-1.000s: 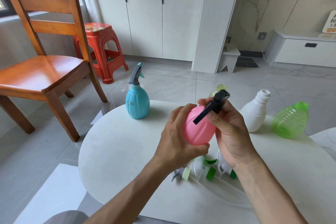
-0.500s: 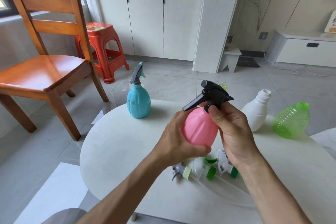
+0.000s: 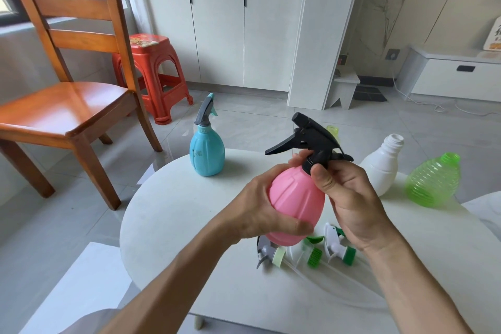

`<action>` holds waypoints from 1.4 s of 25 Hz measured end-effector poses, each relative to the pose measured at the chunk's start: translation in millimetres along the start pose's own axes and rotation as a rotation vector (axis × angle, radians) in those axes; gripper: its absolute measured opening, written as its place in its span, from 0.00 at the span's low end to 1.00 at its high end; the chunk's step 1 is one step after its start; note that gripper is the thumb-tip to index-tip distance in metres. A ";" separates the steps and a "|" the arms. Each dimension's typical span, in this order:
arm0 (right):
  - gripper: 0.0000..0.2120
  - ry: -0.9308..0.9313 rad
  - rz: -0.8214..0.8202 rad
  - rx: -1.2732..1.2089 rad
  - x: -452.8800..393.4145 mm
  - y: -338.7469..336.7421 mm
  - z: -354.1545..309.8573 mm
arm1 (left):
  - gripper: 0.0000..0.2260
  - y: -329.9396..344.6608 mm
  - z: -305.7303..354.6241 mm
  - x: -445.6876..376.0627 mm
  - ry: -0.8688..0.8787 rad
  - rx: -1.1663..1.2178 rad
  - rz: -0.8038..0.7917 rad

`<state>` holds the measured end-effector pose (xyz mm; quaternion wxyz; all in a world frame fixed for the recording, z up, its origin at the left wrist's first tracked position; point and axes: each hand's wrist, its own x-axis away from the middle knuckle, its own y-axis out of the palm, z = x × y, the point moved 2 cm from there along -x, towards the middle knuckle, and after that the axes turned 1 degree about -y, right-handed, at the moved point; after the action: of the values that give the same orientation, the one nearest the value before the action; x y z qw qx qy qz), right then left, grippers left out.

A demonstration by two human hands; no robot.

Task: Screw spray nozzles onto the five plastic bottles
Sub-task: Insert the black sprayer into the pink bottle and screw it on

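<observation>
While left hand [image 3: 256, 209] grips pink bottle [image 3: 296, 203] (tilted), right hand [image 3: 349, 198] pinches black nozzle [image 3: 311, 138]

left hand [image 3: 260, 209] grips pink bottle [image 3: 296, 200] above table [image 3: 168, 214] | right hand [image 3: 349, 198] pinches collar of black nozzle [image 3: 309, 138] on its neck | blue bottle [image 3: 207, 152] nozzled | white bottle [image 3: 382, 165], green bottle [image 3: 433, 179] uncapped

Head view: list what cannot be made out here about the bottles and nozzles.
- Yellow-green bottle: head view, only its top shows behind the black trigger spray nozzle.
- Pink plastic bottle: its neck thread is covered by the nozzle collar and the right hand, so tightness cannot be judged; the left hand covers its side.
- Loose white-and-green nozzles: partly hidden behind the pink bottle and right wrist; an exact count is uncertain.
</observation>
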<state>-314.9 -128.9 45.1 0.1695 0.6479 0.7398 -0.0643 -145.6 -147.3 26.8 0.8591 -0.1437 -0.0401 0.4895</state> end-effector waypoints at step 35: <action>0.11 -0.055 0.242 0.142 -47.5 7.1 1.5 | 0.19 -62.5 -7.2 -6.7 -0.236 0.075 0.386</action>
<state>-302.9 -172.8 60.5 0.1500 0.7406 0.6451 -0.1133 -95.7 -184.5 38.2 0.7438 -0.0583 -0.0938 0.6592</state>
